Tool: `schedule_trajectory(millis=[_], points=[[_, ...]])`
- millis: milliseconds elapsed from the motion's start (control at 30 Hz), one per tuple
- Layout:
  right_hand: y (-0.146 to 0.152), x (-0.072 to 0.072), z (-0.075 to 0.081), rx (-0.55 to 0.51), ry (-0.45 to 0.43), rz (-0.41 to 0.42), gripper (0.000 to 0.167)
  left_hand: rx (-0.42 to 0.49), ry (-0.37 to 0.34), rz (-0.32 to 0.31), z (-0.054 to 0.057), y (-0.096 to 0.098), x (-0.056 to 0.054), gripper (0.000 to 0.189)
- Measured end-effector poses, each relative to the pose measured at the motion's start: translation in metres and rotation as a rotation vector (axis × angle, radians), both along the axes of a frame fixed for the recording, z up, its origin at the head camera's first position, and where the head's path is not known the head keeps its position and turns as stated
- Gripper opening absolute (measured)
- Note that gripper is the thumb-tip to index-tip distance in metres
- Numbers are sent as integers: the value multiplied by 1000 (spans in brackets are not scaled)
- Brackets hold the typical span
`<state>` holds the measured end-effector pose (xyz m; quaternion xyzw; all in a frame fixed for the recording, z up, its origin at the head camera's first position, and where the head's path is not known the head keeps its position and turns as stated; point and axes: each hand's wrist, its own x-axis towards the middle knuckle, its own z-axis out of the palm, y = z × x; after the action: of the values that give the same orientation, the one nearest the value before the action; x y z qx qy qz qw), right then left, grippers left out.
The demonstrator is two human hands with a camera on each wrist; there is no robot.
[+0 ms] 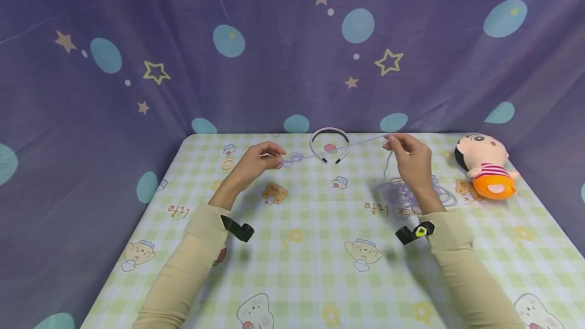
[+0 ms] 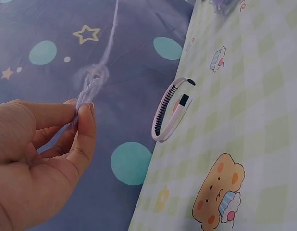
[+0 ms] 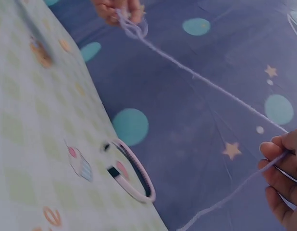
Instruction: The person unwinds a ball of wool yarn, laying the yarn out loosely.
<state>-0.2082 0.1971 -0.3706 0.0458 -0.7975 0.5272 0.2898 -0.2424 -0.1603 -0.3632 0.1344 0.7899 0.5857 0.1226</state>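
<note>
My left hand (image 1: 258, 161) pinches a looped, knotted bit of lilac yarn (image 2: 93, 84) between thumb and fingertips, above the table's left half. From there a single strand stretches taut to my right hand (image 1: 411, 159), which pinches it between thumb and forefinger higher up on the right. Below the right hand the strand hangs down to a loose heap of lilac yarn (image 1: 397, 194) on the tablecloth, partly hidden behind that hand and wrist. In the right wrist view the yarn strand (image 3: 211, 83) runs between both hands.
A white headband (image 1: 312, 141) with black tips lies at the table's back, beyond the strand. A yellowish ring (image 1: 227, 164) lies at the back left. On the right sits a plush doll (image 1: 486, 166) with orange bottoms. Patterned curtains (image 1: 283, 80) enclose the table (image 1: 315, 278).
</note>
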Motion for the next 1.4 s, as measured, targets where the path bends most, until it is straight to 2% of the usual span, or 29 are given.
schedule_trajectory(millis=[133,367,600,800,1000,1133,1400], points=[[15,3,6,-20,11,-36,20,-1,0,-1,0,-1,0,24],[43,-3,-5,0,-23,-118,26,6,-7,5,0,-1,0,22],[51,0,-3,-16,-42,-150,29,12,-14,-13,-2,0,-1,25],[56,-2,-1,-57,-4,-183,27,12,-17,-44,-3,-2,-1,25],[63,-5,5,-118,24,-202,26,-8,-18,-86,-2,-3,-2,25],[71,-5,8,-123,11,-248,26,-17,-15,-104,-1,-4,-1,26],[91,-4,10,-154,23,-290,23,-97,-1,-106,3,-6,1,31]])
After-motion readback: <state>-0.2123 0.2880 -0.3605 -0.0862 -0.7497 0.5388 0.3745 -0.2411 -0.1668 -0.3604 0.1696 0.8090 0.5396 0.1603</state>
